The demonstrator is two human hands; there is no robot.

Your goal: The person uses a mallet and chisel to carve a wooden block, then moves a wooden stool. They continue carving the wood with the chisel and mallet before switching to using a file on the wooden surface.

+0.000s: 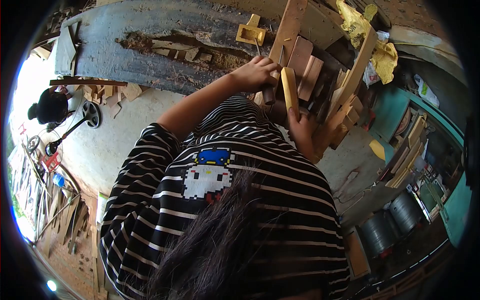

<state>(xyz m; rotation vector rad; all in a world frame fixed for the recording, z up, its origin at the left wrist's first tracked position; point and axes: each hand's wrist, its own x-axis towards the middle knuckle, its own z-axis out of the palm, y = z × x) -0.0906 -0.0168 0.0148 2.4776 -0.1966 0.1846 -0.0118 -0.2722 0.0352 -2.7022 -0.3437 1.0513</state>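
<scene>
My left hand is closed, its fingers wrapped round a tool with a dark wooden handle. What kind of tool it is I cannot tell. Just to the right, my right hand grips the lower end of a yellowish wooden bar, which stands tilted with its top end close to the left hand. Beyond the left hand lies a small yellow wooden block with a recess. A thin metal shaft shows between that block and the left knuckles.
A weathered dark bench slab with a hollow of wood debris runs along the front. Planks and a yellow sack are at the right. Another person is at the far left, near a wheel and scrap wood.
</scene>
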